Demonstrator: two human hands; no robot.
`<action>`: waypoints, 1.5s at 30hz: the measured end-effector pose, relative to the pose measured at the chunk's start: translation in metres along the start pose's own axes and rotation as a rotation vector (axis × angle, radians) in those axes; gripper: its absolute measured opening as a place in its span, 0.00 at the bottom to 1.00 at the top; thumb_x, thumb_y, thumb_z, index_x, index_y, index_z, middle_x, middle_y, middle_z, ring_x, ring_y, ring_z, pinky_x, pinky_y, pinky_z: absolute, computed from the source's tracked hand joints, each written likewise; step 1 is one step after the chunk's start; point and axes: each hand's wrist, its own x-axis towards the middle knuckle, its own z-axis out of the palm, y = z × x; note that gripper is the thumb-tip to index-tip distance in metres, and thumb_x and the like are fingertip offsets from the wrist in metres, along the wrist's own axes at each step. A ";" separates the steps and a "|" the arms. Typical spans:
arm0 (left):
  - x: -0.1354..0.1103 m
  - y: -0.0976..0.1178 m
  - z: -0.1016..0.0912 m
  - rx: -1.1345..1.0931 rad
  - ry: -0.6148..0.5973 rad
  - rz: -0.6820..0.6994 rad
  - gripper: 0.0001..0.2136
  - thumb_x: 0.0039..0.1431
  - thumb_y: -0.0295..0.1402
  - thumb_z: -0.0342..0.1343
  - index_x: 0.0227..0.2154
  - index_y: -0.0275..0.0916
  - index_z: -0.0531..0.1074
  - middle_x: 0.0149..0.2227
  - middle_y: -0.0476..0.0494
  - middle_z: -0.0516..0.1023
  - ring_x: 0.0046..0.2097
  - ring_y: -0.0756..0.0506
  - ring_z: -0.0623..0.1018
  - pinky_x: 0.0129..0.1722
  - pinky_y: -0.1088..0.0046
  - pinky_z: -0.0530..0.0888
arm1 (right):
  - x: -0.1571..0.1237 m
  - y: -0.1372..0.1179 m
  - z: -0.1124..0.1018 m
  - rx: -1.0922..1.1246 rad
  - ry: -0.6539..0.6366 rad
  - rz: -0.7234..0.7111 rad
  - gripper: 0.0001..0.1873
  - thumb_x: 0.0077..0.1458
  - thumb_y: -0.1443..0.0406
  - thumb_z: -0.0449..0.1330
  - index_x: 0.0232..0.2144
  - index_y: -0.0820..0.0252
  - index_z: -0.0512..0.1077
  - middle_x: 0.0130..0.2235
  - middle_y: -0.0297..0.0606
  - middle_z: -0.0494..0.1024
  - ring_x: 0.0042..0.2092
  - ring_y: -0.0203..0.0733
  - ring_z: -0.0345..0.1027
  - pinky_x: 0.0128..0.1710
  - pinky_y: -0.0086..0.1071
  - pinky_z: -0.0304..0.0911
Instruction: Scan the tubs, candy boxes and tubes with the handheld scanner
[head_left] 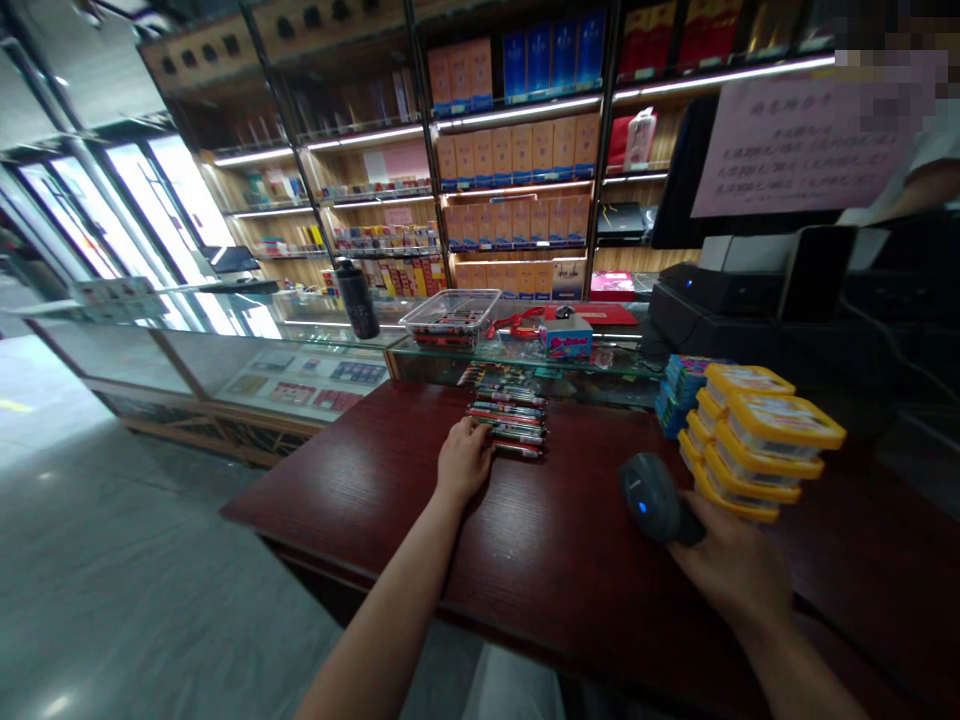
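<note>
My left hand (463, 461) rests on the dark red counter (390, 480), its curled fingers touching the near end of a row of several pens (510, 415). What the fingers pinch, if anything, is hidden. My right hand (731, 570) is closed around the handle of a grey barcode scanner (651, 495) with a blue light, its head pointing left over the counter. Just right of the scanner stands a stack of yellow-lidded boxes (757, 440).
Blue packs (679, 385) lie behind the yellow boxes. A clear tray (450, 315), a black bottle (358, 298) and a small colourful box (566, 340) sit on the glass display case. A till with monitor (750, 290) stands right, a person behind it. Shelves of boxed goods fill the back wall.
</note>
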 end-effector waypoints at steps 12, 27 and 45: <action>0.001 0.003 0.002 0.084 -0.045 0.025 0.09 0.55 0.27 0.53 0.39 0.40 0.69 0.43 0.42 0.69 0.46 0.43 0.69 0.48 0.67 0.68 | 0.001 -0.003 -0.004 0.019 -0.019 0.034 0.16 0.52 0.58 0.54 0.43 0.52 0.72 0.37 0.37 0.80 0.36 0.47 0.74 0.30 0.34 0.59; 0.005 0.001 0.016 0.061 -0.096 0.149 0.16 0.58 0.21 0.47 0.47 0.40 0.69 0.47 0.40 0.71 0.49 0.43 0.70 0.52 0.63 0.68 | 0.000 -0.006 -0.007 0.016 -0.001 0.029 0.14 0.52 0.60 0.53 0.42 0.52 0.72 0.36 0.36 0.80 0.36 0.45 0.74 0.30 0.33 0.61; 0.002 -0.008 0.019 0.083 -0.042 0.137 0.23 0.57 0.23 0.47 0.56 0.42 0.63 0.49 0.39 0.67 0.50 0.42 0.68 0.52 0.60 0.69 | 0.003 -0.002 -0.001 0.098 -0.041 -0.004 0.15 0.51 0.60 0.51 0.41 0.50 0.72 0.35 0.33 0.80 0.35 0.44 0.75 0.31 0.32 0.63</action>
